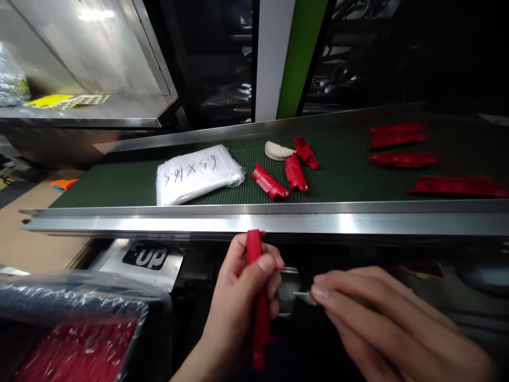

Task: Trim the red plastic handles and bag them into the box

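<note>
Working area at a conveyor belt (111, 183), with positions given from the grip of the 2 bare hands. Far to the left of the grip, and low, a box with a clear plastic liner (79, 294) contains many red pieces (79, 353); well above it, a metal shelf (119, 110) bears a yellow sheet (50, 100). Nearer, beyond the grip and to its left, a white plastic-wrapped packet (199, 175) lies on the belt, its handwriting upside down. The left hand (248, 286) is closed around a slender red part (260, 318) — held roughly upright between thumb and fingers, on the near side of the belt's metal rail (199, 222). Beyond and slightly right of this grip, 3 red casings (270, 182) rest on the belt, with a cream-coloured curved piece (276, 151) just behind them. To the right of the red part, and apart from it, the right hand (382, 313) pinches a small, thin metal item (300, 293) — its slim end points left; the rest is hidden by the fingertips. Beyond the right hand, farther right on the belt, lie 3 more red items (459, 187), blurred.
</note>
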`<state>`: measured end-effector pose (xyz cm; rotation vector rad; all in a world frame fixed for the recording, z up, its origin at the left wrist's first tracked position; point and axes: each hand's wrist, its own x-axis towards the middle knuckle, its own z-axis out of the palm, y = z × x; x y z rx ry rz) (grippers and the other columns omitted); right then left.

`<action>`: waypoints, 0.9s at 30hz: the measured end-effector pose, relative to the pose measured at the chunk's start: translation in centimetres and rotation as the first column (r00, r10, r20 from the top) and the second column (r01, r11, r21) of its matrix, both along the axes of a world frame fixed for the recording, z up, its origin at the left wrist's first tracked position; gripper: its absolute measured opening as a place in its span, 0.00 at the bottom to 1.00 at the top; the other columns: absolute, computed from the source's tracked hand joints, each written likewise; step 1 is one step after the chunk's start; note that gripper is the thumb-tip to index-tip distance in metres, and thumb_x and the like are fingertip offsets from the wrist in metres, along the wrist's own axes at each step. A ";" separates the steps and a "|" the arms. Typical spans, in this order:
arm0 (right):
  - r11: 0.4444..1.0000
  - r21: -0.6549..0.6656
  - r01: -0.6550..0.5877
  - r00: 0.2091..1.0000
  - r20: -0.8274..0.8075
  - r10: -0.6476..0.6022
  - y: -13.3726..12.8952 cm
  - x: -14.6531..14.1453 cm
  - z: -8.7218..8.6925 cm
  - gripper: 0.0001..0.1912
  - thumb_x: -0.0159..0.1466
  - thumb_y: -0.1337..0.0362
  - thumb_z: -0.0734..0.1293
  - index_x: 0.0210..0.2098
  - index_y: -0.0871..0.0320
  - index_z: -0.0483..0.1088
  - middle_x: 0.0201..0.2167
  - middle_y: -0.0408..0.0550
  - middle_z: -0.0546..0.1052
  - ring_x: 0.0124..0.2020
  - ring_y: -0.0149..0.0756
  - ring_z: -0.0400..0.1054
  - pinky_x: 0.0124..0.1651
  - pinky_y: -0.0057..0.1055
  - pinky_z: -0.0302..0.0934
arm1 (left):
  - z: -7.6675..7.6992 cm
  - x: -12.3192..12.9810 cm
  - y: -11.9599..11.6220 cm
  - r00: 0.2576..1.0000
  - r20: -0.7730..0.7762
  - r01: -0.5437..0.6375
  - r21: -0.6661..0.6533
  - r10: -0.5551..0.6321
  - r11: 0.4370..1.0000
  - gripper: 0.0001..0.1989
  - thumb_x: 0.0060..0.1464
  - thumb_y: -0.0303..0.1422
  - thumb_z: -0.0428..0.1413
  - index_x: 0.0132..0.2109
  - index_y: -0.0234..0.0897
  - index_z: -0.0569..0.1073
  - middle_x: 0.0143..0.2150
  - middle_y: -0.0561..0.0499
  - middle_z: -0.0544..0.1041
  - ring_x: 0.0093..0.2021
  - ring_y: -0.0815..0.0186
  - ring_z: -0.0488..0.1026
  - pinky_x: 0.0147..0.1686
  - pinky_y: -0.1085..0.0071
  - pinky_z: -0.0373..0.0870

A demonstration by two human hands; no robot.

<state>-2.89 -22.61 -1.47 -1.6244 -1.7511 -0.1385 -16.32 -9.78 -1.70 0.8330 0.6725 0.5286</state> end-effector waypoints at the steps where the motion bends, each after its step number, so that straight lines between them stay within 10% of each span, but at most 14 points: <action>1: 1.000 -0.002 0.005 1.000 0.023 -0.005 0.1 0.3 0.1 0.23 0.61 0.81 0.63 0.52 0.57 0.71 0.47 0.51 0.75 0.46 0.39 0.68 0.47 0.37 0.64 | -0.1 -0.3 -0.3 0.999 -0.028 0.023 0.009 -0.022 1.000 0.09 0.57 0.36 0.57 0.37 0.38 0.65 0.33 0.57 0.68 0.18 0.80 0.57 0.17 0.83 0.55; 16: 0.999 0.031 -0.012 0.995 0.096 0.009 1.4 0.9 0.9 0.19 0.63 0.78 0.64 0.52 0.62 0.72 0.45 0.56 0.76 0.43 0.43 0.68 0.41 0.41 0.63 | 0.2 -1.5 -2.2 0.987 -0.123 0.099 -0.072 -0.108 0.992 0.20 0.47 0.45 0.66 0.36 0.39 0.66 0.26 0.58 0.65 0.21 0.79 0.56 0.20 0.82 0.53; 27: 0.992 0.096 0.080 0.989 0.117 -0.092 1.7 1.8 0.3 0.18 0.63 0.78 0.64 0.51 0.62 0.74 0.44 0.54 0.76 0.42 0.41 0.70 0.42 0.39 0.63 | -0.1 -1.5 -2.7 0.984 0.089 0.169 -0.180 -0.155 0.969 0.17 0.48 0.38 0.67 0.35 0.39 0.66 0.28 0.56 0.69 0.22 0.78 0.59 0.22 0.79 0.51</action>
